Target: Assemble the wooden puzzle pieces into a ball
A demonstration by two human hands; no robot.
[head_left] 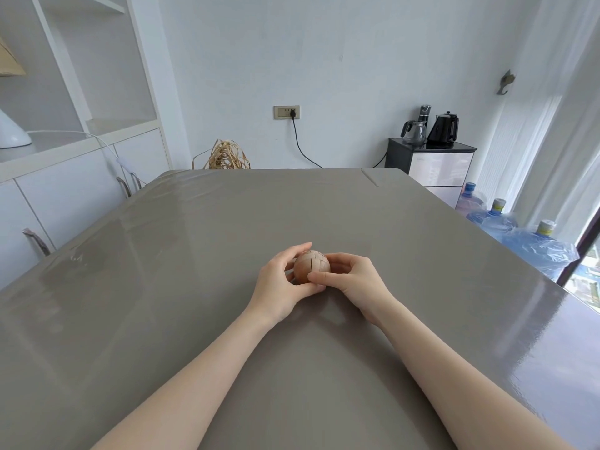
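A round wooden puzzle ball (311, 265) of light brown interlocked pieces sits between both hands, low over the grey table (194, 241). My left hand (281, 284) cups it from the left, index finger arched over the top and thumb under its front. My right hand (352, 277) grips it from the right, thumb pressed on the lower front face. The ball's underside and back are hidden by my fingers. No loose pieces show on the table.
White cabinets and shelves (74, 177) run along the left, with two chair backs (36, 243) beside the table. At the right stand a black side cabinet with kettles (431, 157) and several blue water jugs (519, 232). The table's right edge lies near the window.
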